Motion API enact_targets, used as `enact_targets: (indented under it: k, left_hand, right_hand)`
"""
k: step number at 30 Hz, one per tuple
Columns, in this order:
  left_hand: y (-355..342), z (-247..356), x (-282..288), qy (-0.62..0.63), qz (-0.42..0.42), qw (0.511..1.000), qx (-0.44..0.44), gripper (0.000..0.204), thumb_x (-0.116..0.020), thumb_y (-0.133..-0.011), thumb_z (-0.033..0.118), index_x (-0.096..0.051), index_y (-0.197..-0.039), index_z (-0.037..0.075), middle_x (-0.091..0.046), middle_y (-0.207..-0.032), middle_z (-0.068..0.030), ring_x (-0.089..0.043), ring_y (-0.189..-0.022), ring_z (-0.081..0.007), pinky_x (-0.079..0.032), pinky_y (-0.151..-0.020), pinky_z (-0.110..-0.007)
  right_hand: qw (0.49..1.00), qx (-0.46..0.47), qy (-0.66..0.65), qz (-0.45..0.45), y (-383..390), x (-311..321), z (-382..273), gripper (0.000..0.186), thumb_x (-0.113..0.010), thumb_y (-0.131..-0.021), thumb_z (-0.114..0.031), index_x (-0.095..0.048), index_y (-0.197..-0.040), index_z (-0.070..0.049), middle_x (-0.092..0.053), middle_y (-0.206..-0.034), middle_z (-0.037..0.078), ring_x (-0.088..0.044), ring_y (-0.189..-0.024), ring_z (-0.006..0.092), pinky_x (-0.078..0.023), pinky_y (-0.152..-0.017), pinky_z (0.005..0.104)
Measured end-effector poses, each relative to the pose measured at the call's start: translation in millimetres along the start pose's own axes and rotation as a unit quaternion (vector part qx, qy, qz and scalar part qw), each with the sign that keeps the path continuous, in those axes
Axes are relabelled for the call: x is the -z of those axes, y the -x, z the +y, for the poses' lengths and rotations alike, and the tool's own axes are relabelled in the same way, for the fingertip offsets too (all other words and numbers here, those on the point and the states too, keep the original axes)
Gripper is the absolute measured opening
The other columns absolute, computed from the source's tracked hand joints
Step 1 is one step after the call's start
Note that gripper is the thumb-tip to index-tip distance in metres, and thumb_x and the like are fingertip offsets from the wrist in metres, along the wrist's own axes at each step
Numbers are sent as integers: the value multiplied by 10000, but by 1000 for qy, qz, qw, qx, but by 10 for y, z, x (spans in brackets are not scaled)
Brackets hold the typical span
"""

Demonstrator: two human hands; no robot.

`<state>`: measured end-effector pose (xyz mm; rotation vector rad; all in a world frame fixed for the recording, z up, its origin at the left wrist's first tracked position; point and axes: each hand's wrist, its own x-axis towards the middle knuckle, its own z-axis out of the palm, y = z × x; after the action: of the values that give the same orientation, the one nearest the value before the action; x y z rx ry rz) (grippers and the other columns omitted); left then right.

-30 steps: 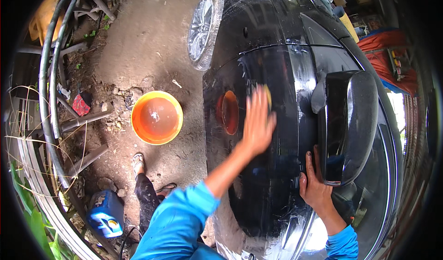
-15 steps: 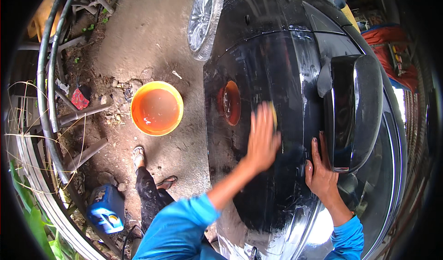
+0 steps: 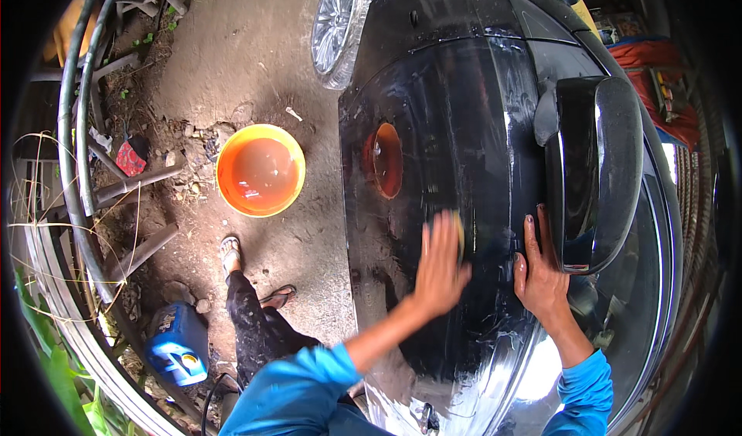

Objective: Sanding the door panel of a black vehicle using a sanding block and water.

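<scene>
My left hand (image 3: 439,270) lies flat against the wet black door (image 3: 479,312) of a car, fingers extended. Under them is a pad (image 3: 461,233) that shows only as a yellowish edge, so I cannot make out its kind. My right hand (image 3: 543,277) rests on the upper part of the door, close below the side mirror (image 3: 595,173), with fingers apart and nothing in it. Whitish streaks and smears of water mark the panel. An orange bucket (image 3: 296,196) of cloudy water stands on the ground to the left.
A wheel (image 3: 340,26) wrapped in clear plastic is at the far end. By my feet, on the left, sits a blue jerrycan (image 3: 179,343). Metal pipes (image 3: 69,142) and wooden poles line the left side. A red cloth (image 3: 657,88) hangs beyond the car.
My left hand has slid nearer to me along the door, with the yellow-edged pad beneath it. My right hand stays by the mirror. The whole view has shifted slightly.
</scene>
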<state>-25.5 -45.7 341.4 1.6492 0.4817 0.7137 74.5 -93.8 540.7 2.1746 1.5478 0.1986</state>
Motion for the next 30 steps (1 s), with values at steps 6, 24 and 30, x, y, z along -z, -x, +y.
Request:
enact_targets:
  k: [6, 24, 30]
  left_hand:
    - [-1175, -378, 429, -62, 133, 989, -18, 767, -539, -977, 237, -144, -1555, -76, -130, -1628, -291, -112, -1523, -432, -77, -1229, -552]
    - [-1484, -203, 470, -87, 162, 983, -12, 660, -447, -1039, 230, -162, -1559, -59, -128, -1639, -264, -95, -1536, -386, -74, -1239, -503]
    - [825, 513, -262, -15, -123, 992, -30, 999, -753, -694, 169, -235, -1494, -131, -210, -1554, -384, -144, -1488, -517, -68, -1205, -632]
  right_hand:
    - [999, 10, -30, 18, -89, 45, -127, 643, -583, -887, -134, -423, -1502, -37, -414, -1539, 207, -454, -1365, 431, -373, -1124, 507]
    - [998, 8, -35, 49, -93, 28, -161, 631, -622, -895, -137, -451, -1502, -152, -651, -1250, 167, -662, -1027, 359, -510, -909, 463]
    - [999, -13, -38, 32, -4, -9, -20, 626, -623, -902, -144, -453, -1504, -171, -735, -946, 125, -698, -728, 312, -549, -684, 407]
